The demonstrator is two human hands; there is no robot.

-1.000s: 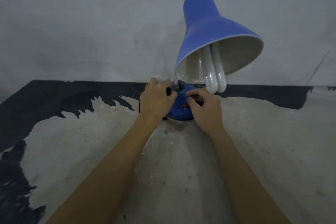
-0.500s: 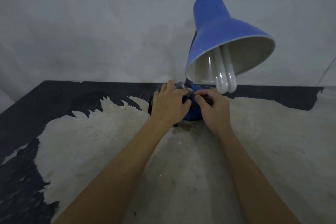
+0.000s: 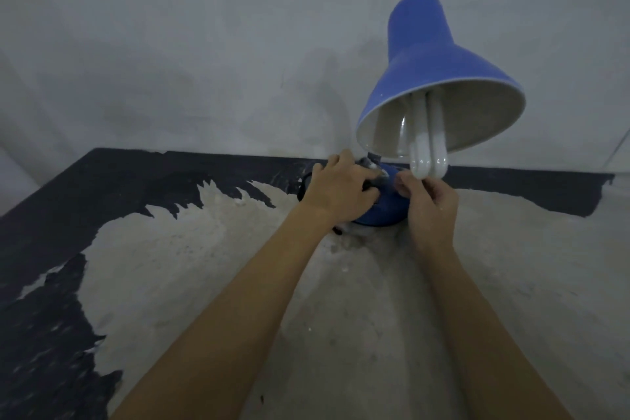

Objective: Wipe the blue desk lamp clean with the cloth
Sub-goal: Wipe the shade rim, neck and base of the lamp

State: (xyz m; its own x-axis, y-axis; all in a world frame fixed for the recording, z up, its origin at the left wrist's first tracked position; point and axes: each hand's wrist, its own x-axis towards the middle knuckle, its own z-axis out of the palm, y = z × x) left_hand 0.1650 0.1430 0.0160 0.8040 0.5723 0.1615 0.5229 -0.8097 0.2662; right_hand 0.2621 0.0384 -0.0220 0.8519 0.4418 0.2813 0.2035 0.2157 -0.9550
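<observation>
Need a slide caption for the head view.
Both hands, left hand and right hand, at the blue lamp's base, bulb overhead.

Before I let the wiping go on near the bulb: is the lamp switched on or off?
Off, it appears: the bulb shows no glow and the shade's inside is dim.

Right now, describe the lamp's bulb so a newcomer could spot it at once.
Start at the blue desk lamp standing by the back wall on the worn table. Look into its tilted shade's pale open mouth: the bulb hangs out below the rim, above the right hand. It is the only glossy white thing there, made of looped tubes.
</observation>
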